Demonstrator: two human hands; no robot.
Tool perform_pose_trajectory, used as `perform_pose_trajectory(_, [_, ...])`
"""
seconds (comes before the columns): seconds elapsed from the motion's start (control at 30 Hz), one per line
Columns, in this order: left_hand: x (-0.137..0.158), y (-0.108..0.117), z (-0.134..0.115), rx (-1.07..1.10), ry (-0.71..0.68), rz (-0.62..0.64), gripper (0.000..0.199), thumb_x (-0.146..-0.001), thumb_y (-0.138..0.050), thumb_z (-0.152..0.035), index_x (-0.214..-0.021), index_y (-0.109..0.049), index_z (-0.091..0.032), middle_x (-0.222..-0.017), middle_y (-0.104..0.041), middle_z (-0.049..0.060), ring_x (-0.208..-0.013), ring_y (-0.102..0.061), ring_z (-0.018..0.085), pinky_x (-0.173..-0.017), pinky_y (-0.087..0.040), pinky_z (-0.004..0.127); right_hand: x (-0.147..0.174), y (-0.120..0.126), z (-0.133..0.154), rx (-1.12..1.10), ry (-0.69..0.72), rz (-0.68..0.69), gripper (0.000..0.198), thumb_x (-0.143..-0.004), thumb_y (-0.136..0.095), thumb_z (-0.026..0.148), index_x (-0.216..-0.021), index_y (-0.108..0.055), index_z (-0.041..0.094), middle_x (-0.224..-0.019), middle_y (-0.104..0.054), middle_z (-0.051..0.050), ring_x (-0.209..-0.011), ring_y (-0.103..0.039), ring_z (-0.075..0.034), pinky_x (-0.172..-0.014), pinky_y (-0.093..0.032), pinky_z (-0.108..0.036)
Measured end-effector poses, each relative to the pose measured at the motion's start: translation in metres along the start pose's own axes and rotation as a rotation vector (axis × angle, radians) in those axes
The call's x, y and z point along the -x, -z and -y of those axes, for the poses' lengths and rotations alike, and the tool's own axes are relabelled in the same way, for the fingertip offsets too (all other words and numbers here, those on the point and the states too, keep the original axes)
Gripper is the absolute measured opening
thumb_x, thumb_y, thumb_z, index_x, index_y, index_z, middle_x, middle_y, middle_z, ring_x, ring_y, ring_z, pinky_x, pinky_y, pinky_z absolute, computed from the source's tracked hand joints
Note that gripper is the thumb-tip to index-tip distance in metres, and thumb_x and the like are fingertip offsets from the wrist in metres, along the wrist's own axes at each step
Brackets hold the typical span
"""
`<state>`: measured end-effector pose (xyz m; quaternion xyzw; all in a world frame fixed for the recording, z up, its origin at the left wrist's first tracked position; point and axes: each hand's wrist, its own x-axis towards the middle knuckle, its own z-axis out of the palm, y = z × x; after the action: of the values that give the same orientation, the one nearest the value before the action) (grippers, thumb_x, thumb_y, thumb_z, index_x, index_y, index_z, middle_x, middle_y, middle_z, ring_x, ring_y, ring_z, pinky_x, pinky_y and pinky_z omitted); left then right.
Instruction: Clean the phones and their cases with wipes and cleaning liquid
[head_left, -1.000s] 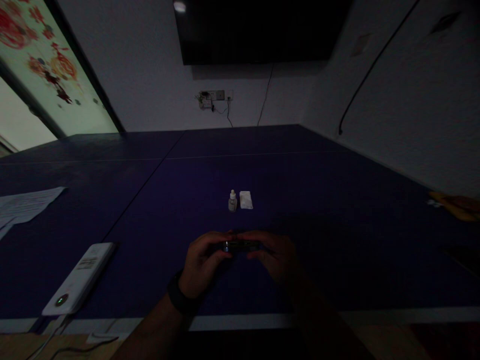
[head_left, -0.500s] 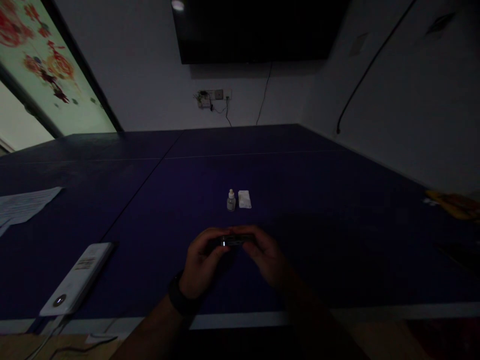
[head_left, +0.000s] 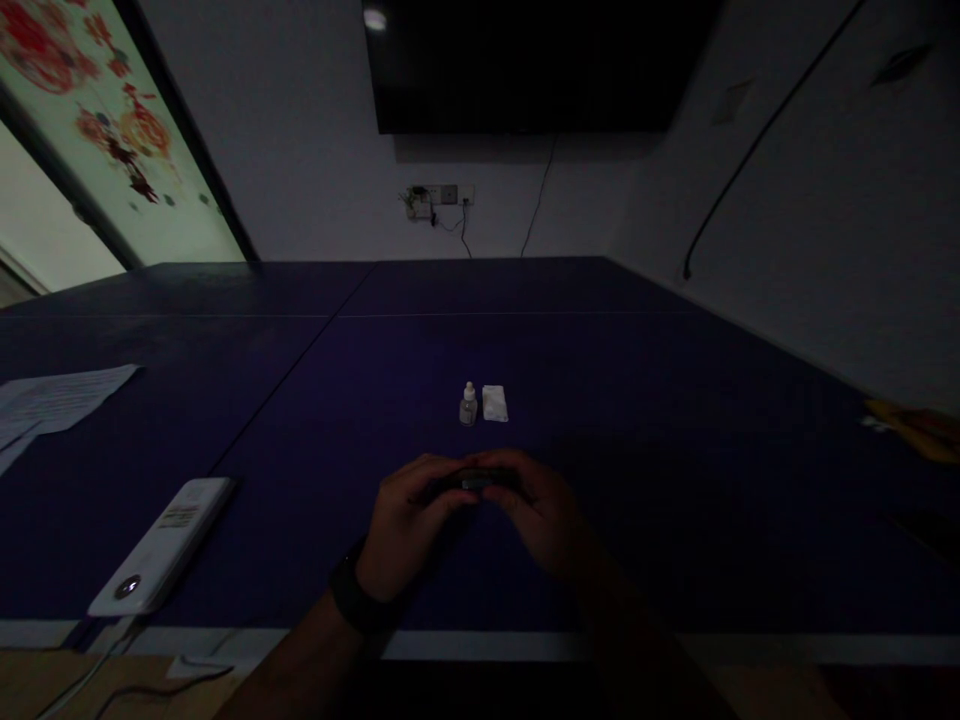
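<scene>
Between my two hands is a small dark flat object point(head_left: 475, 484), too dim to name, with a faint light patch on its near edge. My left hand point(head_left: 411, 515) grips its left end, fingers on the far side and thumb on the near side; a black watch sits on that wrist. The right end is held the same way by my right hand point(head_left: 536, 510). Just beyond the hands, a small dropper bottle point(head_left: 468, 408) with a white top stands upright. Right beside it lies a small white packet point(head_left: 495, 403).
The dark blue table point(head_left: 375, 370) meets a wall with a large black screen point(head_left: 525, 70). At left lie a white power bank point(head_left: 165, 545) with cables and some paper sheets point(head_left: 64, 405). A yellow item point(head_left: 911, 430) rests at the far right.
The view has shifted slightly. My thumbs have come closer together over the object's near edge, and the bright spot at its left end no longer shows.
</scene>
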<state>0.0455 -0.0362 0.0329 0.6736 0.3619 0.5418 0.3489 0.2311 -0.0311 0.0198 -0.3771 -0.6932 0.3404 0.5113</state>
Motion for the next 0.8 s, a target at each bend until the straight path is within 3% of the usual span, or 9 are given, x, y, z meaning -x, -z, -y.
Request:
perform_pose_trajectory(0.2, [0.000, 0.001, -0.006, -0.029, -0.055, 0.008, 0.013, -0.089, -0.075, -0.030, -0.099, -0.078, -0.022, -0.091, -0.078, 0.005, -0.082, -0.072, 0.018, -0.078, -0.055, 0.029, 0.005, -0.001, 0.011, 0.105, 0.093, -0.006, 0.020, -0.095, -0.059, 0.022, -0.113, -0.066, 0.027, -0.118, -0.077, -0.006, -0.110, -0.073, -0.022, -0.095, -0.059, -0.038])
perform_pose_trajectory(0.4, [0.002, -0.003, -0.008, -0.019, -0.054, -0.006, 0.007, -0.091, -0.072, -0.026, -0.094, -0.077, -0.023, -0.090, -0.078, 0.004, -0.083, -0.073, 0.017, -0.077, -0.054, 0.027, 0.006, -0.012, 0.020, 0.185, 0.159, -0.117, 0.013, -0.096, -0.056, 0.019, -0.102, -0.065, 0.026, -0.105, -0.078, -0.006, -0.097, -0.075, -0.020, -0.086, -0.061, -0.035])
perform_pose_trajectory(0.57, [0.002, -0.003, -0.007, 0.027, -0.056, -0.057, 0.007, -0.090, -0.073, -0.027, -0.094, -0.077, -0.023, -0.089, -0.077, 0.003, -0.081, -0.071, 0.016, -0.077, -0.055, 0.026, 0.005, -0.010, 0.016, 0.096, 0.119, -0.132, 0.013, -0.094, -0.063, 0.024, -0.105, -0.068, 0.027, -0.108, -0.078, -0.006, -0.100, -0.075, -0.021, -0.089, -0.061, -0.036])
perform_pose_trajectory(0.67, [0.004, -0.004, -0.001, 0.127, -0.050, -0.152, 0.007, -0.091, -0.072, -0.027, -0.096, -0.075, -0.025, -0.090, -0.076, 0.001, -0.082, -0.071, 0.014, -0.076, -0.055, 0.023, 0.004, -0.002, 0.011, 0.063, 0.042, -0.123, 0.026, -0.088, -0.071, 0.026, -0.114, -0.070, 0.028, -0.115, -0.077, -0.006, -0.105, -0.074, -0.023, -0.092, -0.061, -0.038])
perform_pose_trajectory(0.8, [0.007, -0.006, 0.010, 0.267, -0.026, -0.231, 0.007, -0.093, -0.070, -0.028, -0.099, -0.072, -0.025, -0.094, -0.074, 0.000, -0.088, -0.070, 0.012, -0.077, -0.055, 0.020, 0.004, 0.004, 0.010, 0.077, -0.012, -0.086, 0.018, -0.092, -0.065, 0.027, -0.106, -0.076, 0.029, -0.105, -0.080, -0.003, -0.097, -0.077, -0.021, -0.086, -0.062, -0.034])
